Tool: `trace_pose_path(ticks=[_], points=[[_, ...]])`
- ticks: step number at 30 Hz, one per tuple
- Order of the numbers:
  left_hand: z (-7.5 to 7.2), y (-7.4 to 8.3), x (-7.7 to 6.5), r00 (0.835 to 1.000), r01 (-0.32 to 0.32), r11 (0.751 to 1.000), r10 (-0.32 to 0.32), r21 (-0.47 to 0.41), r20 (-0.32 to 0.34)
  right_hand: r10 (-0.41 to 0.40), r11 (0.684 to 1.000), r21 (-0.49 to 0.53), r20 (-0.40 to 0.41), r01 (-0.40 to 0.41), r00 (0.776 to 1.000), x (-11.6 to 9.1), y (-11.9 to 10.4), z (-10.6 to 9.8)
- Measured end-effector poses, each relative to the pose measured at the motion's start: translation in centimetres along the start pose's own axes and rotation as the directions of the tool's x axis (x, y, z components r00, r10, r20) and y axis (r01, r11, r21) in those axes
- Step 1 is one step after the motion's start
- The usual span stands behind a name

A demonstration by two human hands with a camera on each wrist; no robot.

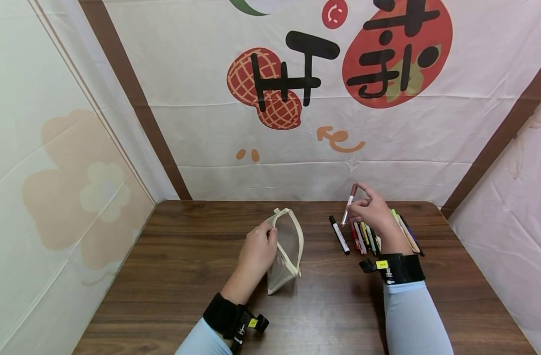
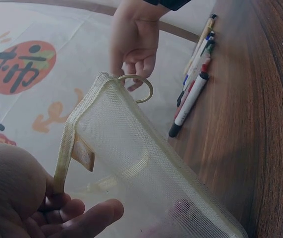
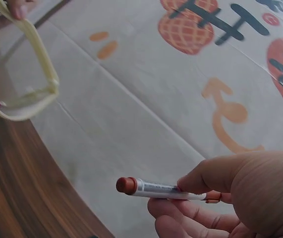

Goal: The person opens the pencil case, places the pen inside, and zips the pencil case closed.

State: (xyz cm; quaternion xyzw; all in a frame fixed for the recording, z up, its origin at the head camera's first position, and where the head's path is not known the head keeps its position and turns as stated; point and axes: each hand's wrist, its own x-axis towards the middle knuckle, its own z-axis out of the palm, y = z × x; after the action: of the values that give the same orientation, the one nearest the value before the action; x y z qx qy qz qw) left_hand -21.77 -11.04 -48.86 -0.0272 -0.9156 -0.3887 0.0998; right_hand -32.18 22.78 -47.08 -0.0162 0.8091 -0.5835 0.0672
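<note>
My left hand (image 1: 258, 248) grips the rim of a cream mesh zipper pouch (image 1: 276, 278), whose mouth gapes open above the table. Through the mesh in the left wrist view shows a small pink thing (image 2: 182, 206), too blurred to name. My right hand (image 1: 376, 213) pinches a white marker with reddish-brown ends (image 3: 153, 188) between thumb and fingers. It is held at a slant near the table's far edge, to the right of the pouch and apart from it. A black-and-white marker (image 1: 340, 235) lies on the table between pouch and right hand.
Several pens and markers (image 1: 362, 237) lie side by side under the right forearm, with more pens (image 1: 410, 234) to its right. The brown wooden table (image 1: 186, 276) meets a printed white curtain (image 1: 199, 182) at its far edge. Pale curtains also hang on both sides.
</note>
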Motion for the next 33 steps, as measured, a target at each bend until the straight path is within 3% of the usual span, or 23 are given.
trace_pose_path(ticks=[9, 20, 26, 33], points=[[0.0, 0.0, 0.0, 1.000, -0.005, 1.000, 0.005, 0.005, -0.008, -0.045, 0.999, 0.000, 0.133, 0.046, 0.990, -0.2, -1.7, 4.3], [0.2, -0.2, 0.1, 1.000, -0.011, 1.000, 0.011, 0.007, -0.020, -0.071, 0.996, -0.038, 0.299, 0.086, 0.952, -0.9, -2.5, 10.4], [0.3, -0.2, 0.1, 1.000, -0.012, 1.000, 0.012, 0.006, -0.021, -0.099, 0.990, -0.051, 0.381, 0.128, 0.919, -1.1, -2.2, 12.0], [0.2, -0.2, 0.2, 1.000, -0.001, 1.000, 0.001, 0.000, -0.010, -0.098, 0.984, -0.093, 0.426, 0.151, 0.899, -1.4, -2.3, 12.8]])
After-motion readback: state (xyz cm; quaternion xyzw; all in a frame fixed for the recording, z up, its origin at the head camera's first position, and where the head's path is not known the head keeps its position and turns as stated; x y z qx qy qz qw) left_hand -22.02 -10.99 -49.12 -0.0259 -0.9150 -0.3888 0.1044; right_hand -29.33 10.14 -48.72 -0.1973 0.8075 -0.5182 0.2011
